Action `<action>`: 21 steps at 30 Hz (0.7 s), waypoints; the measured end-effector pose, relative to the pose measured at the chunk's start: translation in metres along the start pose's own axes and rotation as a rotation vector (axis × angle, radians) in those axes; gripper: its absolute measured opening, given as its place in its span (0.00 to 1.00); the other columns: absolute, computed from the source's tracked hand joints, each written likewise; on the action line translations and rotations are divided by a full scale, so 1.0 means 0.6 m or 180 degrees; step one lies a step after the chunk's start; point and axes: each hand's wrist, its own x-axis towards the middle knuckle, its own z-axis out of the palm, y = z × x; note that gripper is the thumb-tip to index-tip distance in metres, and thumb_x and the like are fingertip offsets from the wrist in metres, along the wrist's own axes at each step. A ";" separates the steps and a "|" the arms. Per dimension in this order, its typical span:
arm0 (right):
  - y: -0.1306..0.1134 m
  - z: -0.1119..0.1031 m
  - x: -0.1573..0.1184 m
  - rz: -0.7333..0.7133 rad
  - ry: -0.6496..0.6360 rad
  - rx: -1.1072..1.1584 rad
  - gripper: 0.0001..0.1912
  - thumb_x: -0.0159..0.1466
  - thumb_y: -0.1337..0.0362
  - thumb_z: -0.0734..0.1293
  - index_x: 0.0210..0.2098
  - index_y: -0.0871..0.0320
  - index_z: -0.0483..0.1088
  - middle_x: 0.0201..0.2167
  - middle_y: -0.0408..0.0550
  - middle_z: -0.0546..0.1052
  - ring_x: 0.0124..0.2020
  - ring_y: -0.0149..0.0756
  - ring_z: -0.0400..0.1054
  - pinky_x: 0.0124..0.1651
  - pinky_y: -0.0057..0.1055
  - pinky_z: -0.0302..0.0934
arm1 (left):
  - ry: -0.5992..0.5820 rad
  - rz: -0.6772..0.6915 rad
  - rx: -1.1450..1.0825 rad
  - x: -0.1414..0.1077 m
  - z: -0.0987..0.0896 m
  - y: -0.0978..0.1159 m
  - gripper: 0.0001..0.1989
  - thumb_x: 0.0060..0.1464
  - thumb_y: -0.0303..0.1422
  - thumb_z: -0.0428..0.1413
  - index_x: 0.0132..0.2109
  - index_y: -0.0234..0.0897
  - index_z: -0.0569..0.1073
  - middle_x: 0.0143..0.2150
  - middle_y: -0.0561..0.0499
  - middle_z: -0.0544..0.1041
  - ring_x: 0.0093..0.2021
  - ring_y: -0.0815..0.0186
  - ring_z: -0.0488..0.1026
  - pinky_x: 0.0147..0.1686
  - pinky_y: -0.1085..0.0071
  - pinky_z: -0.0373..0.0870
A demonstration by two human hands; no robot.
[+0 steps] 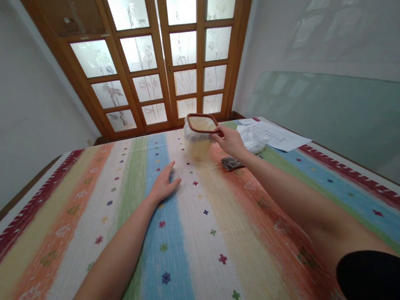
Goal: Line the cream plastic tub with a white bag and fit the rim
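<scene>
My right hand [229, 140] grips the edge of a rounded-square brown frame [204, 132] near the far end of the table. Pale, translucent material, like a thin plastic bag [190, 132], hangs behind and below this frame. What exactly the framed thing is, I cannot make out. To its left, my left hand [165, 182] is low over the blue and white stripes of the tablecloth [200, 250], fingers stretched and thumb apart, holding nothing. Beneath my right wrist lies a small dark patterned item [230, 164], partly covered by the forearm.
Right of my right hand lies a crumpled white plastic bag [253, 138], beside printed paper sheets [281, 137]. A pale green glass panel [339, 124] leans along the right wall. Wood-framed glass doors [163, 50] stand beyond the table's far edge.
</scene>
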 end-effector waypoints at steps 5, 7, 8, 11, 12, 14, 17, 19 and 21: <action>0.091 -0.021 0.027 0.0252 -0.0143 -0.0363 0.11 0.67 0.56 0.67 0.44 0.56 0.74 0.35 0.49 0.81 0.37 0.43 0.73 0.39 0.34 0.58 | -0.0076 -0.0052 0.0094 0.001 0.003 -0.005 0.34 0.54 0.40 0.62 0.67 0.42 0.69 0.70 0.40 0.68 0.72 0.46 0.63 0.73 0.45 0.53; 0.117 -0.030 0.034 0.0293 -0.0197 -0.0484 0.12 0.67 0.57 0.67 0.44 0.57 0.75 0.36 0.50 0.82 0.37 0.42 0.73 0.38 0.34 0.58 | -0.0099 -0.0057 0.0141 0.002 0.004 -0.007 0.32 0.54 0.41 0.62 0.66 0.42 0.70 0.70 0.40 0.69 0.71 0.46 0.64 0.73 0.44 0.53; 0.128 -0.034 0.036 0.0292 -0.0194 -0.0553 0.12 0.66 0.57 0.67 0.44 0.57 0.75 0.36 0.50 0.82 0.37 0.42 0.73 0.38 0.33 0.57 | -0.0110 -0.0044 0.0166 0.002 0.004 -0.007 0.32 0.54 0.41 0.62 0.66 0.42 0.71 0.70 0.40 0.69 0.71 0.46 0.64 0.73 0.44 0.53; 0.155 -0.044 0.041 0.0269 -0.0151 -0.0742 0.13 0.66 0.56 0.67 0.44 0.57 0.75 0.37 0.51 0.82 0.37 0.43 0.73 0.38 0.34 0.57 | -0.0185 0.0040 0.0354 0.002 0.005 -0.003 0.30 0.56 0.40 0.61 0.65 0.41 0.72 0.70 0.41 0.69 0.71 0.47 0.64 0.73 0.45 0.54; 0.161 -0.046 0.041 0.0266 -0.0158 -0.0780 0.13 0.66 0.56 0.67 0.44 0.58 0.75 0.37 0.52 0.82 0.38 0.43 0.73 0.39 0.34 0.57 | -0.0223 0.0067 0.0487 0.001 0.004 -0.001 0.30 0.57 0.40 0.60 0.65 0.40 0.71 0.71 0.41 0.67 0.72 0.48 0.64 0.73 0.46 0.55; 0.168 -0.048 0.042 0.0263 -0.0179 -0.0822 0.14 0.66 0.55 0.66 0.45 0.58 0.75 0.38 0.53 0.82 0.38 0.45 0.74 0.39 0.35 0.58 | -0.0285 0.0096 0.0808 0.000 0.002 0.004 0.29 0.60 0.39 0.57 0.67 0.39 0.69 0.74 0.42 0.63 0.73 0.51 0.61 0.73 0.50 0.56; 0.167 -0.048 0.042 0.0217 -0.0161 -0.0866 0.15 0.66 0.55 0.65 0.44 0.59 0.75 0.38 0.55 0.82 0.39 0.47 0.73 0.40 0.36 0.59 | -0.0296 0.0070 0.1146 0.000 -0.001 0.006 0.28 0.63 0.38 0.54 0.68 0.38 0.67 0.76 0.43 0.59 0.74 0.56 0.59 0.74 0.55 0.57; 0.164 -0.047 0.044 0.0160 -0.0137 -0.0882 0.14 0.66 0.56 0.65 0.44 0.59 0.75 0.38 0.55 0.82 0.39 0.48 0.73 0.40 0.36 0.59 | -0.0261 0.0037 0.1211 0.000 -0.002 0.004 0.27 0.63 0.39 0.53 0.67 0.37 0.68 0.75 0.43 0.60 0.74 0.57 0.60 0.74 0.56 0.57; 0.163 -0.046 0.045 0.0135 -0.0108 -0.0892 0.13 0.65 0.58 0.65 0.43 0.58 0.74 0.38 0.55 0.81 0.39 0.48 0.73 0.41 0.37 0.59 | -0.0234 0.0000 0.1246 0.001 -0.001 0.000 0.26 0.64 0.39 0.53 0.66 0.37 0.69 0.74 0.43 0.62 0.73 0.58 0.62 0.73 0.56 0.58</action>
